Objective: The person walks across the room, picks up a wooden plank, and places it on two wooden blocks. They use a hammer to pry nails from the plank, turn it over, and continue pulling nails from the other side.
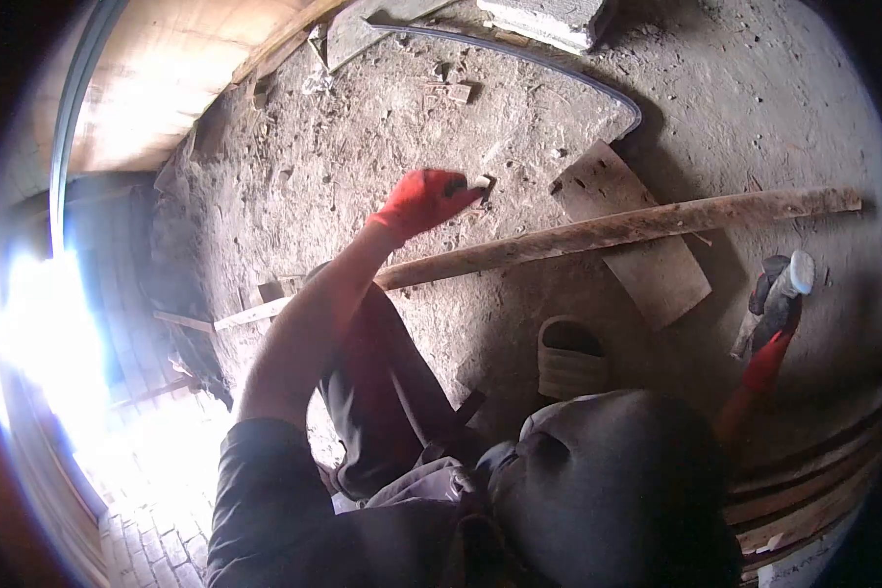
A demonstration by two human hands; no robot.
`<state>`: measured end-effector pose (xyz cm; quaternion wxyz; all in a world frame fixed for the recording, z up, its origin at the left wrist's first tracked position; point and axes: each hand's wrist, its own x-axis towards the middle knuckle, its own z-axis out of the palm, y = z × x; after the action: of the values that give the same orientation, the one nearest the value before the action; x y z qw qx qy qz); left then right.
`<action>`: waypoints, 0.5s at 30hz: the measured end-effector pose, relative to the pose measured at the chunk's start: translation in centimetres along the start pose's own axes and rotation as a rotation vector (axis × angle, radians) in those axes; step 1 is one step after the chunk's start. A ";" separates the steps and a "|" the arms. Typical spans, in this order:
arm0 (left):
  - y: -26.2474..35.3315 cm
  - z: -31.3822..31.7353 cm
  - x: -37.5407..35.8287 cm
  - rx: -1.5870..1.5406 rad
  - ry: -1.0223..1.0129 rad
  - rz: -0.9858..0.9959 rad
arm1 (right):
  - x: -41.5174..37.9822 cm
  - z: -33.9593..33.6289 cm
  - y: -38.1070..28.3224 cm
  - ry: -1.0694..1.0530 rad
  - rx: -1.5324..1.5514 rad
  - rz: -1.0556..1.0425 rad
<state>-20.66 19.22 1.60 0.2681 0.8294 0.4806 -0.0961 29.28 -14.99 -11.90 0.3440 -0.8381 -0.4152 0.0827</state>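
My left hand (429, 201), in a red glove, is closed above the dirt floor near the middle, with a small pale-tipped object (479, 183) at its fingertips. On the far right, my right hand (778, 318), in a red and dark glove, is wrapped round a hammer-like tool (800, 274) with a pale rounded end. A long wooden beam (617, 227) lies between my hands, across a short flat board (657, 279). The lower part of the tool is partly hidden by my fingers.
A curved metal strip (549, 61) lies on the floor at the top, near a pale block (549, 20). A sandal (570, 358) is below the beam. Stacked planks (813, 480) stand at the lower right. Small rubble (451, 91) is scattered about.
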 end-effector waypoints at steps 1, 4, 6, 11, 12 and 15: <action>-0.1 0.3 1.0 -0.074 0.101 -0.057 | -0.4 -0.6 1.3 0.004 -0.052 0.016; 2.7 1.7 2.6 -0.308 0.228 -0.101 | -2.9 -2.3 9.8 0.000 -0.368 0.104; 4.7 4.1 3.1 -0.249 0.318 0.070 | -2.8 -4.0 14.0 0.030 -0.607 0.111; 9.4 8.9 4.2 -0.181 0.249 0.111 | 11.8 -3.4 -4.7 -0.084 0.212 0.017; 9.8 10.1 4.2 -0.150 0.348 0.161 | 13.5 -3.4 -10.2 -0.234 0.433 0.007; 9.9 11.0 4.4 -0.132 0.446 0.208 | 14.8 -2.8 -22.9 -0.793 0.785 0.019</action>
<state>-8.92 12.68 -5.97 0.2174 0.8558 0.4452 0.1489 25.30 4.36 7.13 0.4469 -0.5554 -0.4433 0.5434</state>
